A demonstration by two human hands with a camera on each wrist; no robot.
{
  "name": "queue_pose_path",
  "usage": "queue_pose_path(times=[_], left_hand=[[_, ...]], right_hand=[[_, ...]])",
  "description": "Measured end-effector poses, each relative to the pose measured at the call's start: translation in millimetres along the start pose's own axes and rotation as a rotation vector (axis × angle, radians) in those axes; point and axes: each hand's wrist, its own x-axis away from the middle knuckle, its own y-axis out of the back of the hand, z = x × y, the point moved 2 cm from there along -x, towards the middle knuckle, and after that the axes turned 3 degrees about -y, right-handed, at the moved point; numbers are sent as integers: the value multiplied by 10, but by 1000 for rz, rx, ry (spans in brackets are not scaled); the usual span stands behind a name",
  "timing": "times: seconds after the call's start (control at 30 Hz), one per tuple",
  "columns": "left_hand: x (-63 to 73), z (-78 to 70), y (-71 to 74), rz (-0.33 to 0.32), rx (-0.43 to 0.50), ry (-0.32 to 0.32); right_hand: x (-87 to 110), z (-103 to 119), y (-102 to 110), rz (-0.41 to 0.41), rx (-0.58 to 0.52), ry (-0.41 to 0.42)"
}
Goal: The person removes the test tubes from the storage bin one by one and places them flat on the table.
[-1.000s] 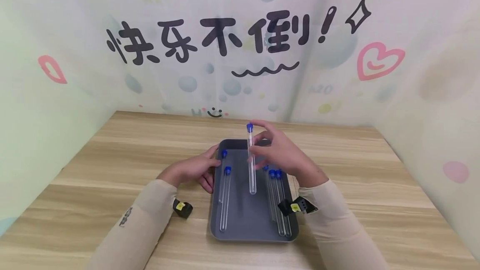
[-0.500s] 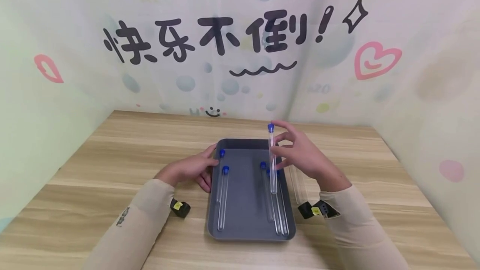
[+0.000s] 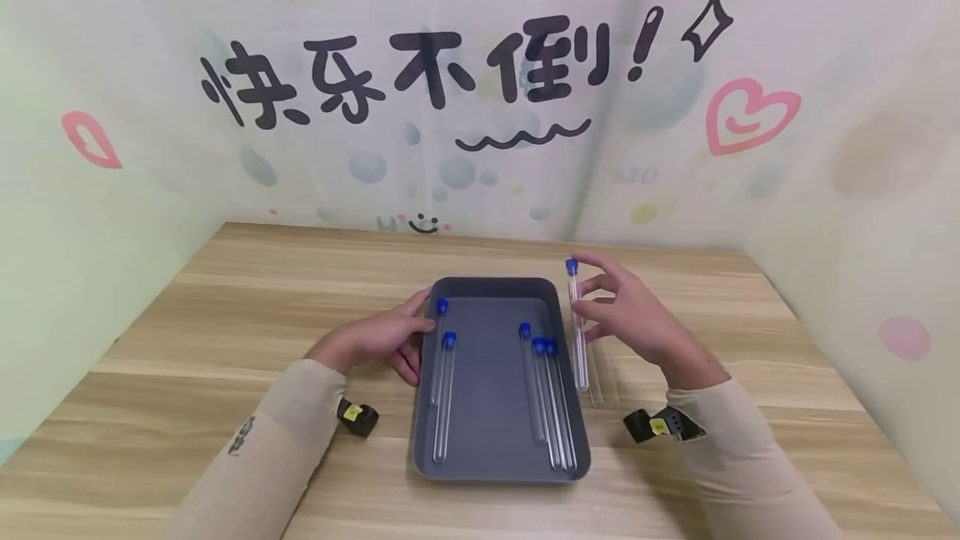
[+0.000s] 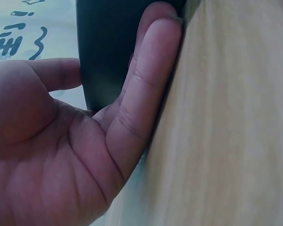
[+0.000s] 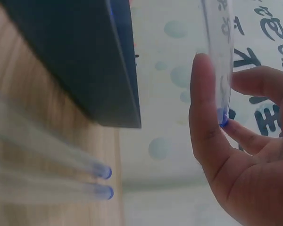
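Note:
My right hand (image 3: pixel 633 319) holds a clear test tube (image 3: pixel 578 336) with a blue cap near its upper end, just beyond the grey tray's right rim. In the right wrist view, thumb and fingers pinch this tube (image 5: pixel 220 61), the cap close to the fingertips. My left hand (image 3: pixel 382 340) grips the left side of the tray (image 3: pixel 491 477), thumb at the rim. The left wrist view shows its fingers (image 4: pixel 141 89) along the tray's dark outer wall. Inside the tray, two capped tubes lie on the left, including a nearer one (image 3: pixel 444 407), and three on the right, including one (image 3: pixel 534 394).
Two more blue-capped tubes, an upper one (image 5: pixel 61 146) and a lower one (image 5: pixel 52 190), lie on the wooden table (image 3: pixel 750 373) right of the tray. A printed cloth (image 3: pixel 480 182) hangs behind the table's far edge.
My right hand has carried the upright tube rightward, from over the tray to outside its right rim, and slightly lower. The left hand stays at the tray's left side.

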Motion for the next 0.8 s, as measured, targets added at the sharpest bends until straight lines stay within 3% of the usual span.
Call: queue_pose_path(times=[0.8], left_hand=[[-16,7,9,-7,8,2]], right_hand=[[-70,-374,361,-37,68,-108]])
